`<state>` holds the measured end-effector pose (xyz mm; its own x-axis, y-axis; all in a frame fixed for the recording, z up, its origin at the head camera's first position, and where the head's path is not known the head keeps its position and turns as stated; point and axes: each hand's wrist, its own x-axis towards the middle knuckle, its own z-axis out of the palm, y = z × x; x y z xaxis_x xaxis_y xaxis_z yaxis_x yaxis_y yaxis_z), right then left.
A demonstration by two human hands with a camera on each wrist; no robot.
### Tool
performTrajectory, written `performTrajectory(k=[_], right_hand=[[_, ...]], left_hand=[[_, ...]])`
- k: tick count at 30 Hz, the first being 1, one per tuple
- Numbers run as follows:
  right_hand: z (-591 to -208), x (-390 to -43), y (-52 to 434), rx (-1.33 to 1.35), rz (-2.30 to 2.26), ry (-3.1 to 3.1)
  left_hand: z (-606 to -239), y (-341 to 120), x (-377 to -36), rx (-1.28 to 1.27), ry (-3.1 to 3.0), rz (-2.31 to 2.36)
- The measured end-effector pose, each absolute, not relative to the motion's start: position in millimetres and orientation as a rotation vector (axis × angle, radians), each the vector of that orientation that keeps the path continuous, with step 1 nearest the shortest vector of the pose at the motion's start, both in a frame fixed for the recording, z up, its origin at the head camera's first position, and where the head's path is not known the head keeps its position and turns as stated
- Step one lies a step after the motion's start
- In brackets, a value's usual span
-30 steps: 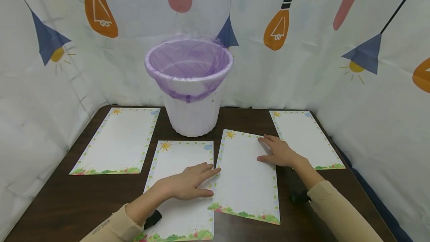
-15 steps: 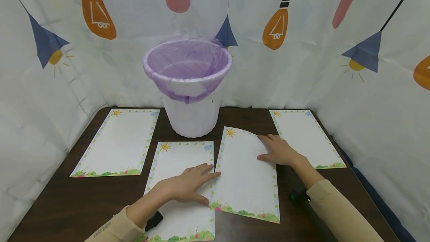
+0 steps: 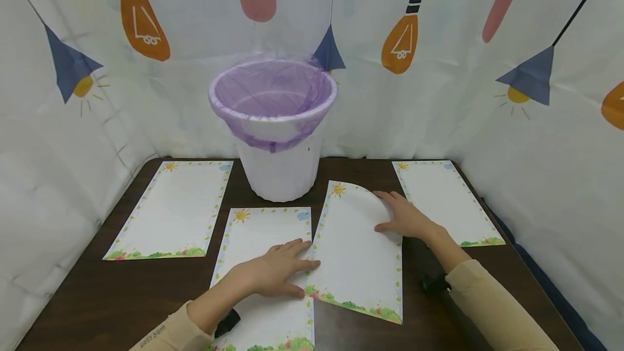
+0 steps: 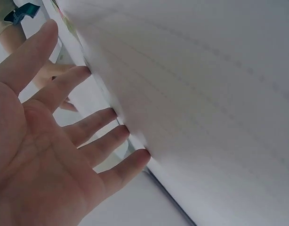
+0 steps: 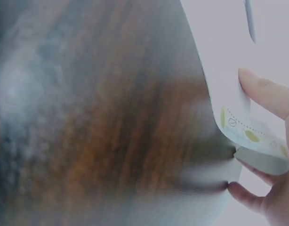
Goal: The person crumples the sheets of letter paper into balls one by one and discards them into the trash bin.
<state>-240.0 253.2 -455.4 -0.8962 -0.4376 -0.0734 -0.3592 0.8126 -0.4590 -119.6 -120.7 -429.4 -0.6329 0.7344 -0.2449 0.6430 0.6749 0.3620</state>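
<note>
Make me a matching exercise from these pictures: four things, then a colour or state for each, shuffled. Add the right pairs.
Things:
1. Bin
2. Table
3. Left hand
4. Right hand

Colours and states:
A. Dark brown
B. Holding a sheet by its curled-up edge
C. White, with a purple liner
D. Fingers spread, not gripping

Pairs: 1-C, 2-A, 3-D, 4-B

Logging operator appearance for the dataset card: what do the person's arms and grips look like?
Left sleeve and right sleeve are plain beige; small dark lettering marks the left one, unreadable here. Left grip and right grip are ungloved. A black device sits by the left cuff, a dark teal-tinted device by the right. No cables visible.
</note>
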Motion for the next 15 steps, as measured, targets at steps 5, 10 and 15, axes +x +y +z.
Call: performTrajectory(k=[5,10,15], right_hand=[[-454.3,-239.2,257.3,-0.68,-0.852,2.827],[-452.1,-241.1,260.2,-0.737,-1.048,2.755],[-446.1,-240.7,261.3,-0.702,-1.225,2.654]], left_hand=[[-428.9,-118.6,-119.9,1.09,2.528,0.326],[-430.0,-117.8,-120.6,1.072,2.529,0.325],[-428.4,-118.3,-120.1,1.069,2.532,0.327]])
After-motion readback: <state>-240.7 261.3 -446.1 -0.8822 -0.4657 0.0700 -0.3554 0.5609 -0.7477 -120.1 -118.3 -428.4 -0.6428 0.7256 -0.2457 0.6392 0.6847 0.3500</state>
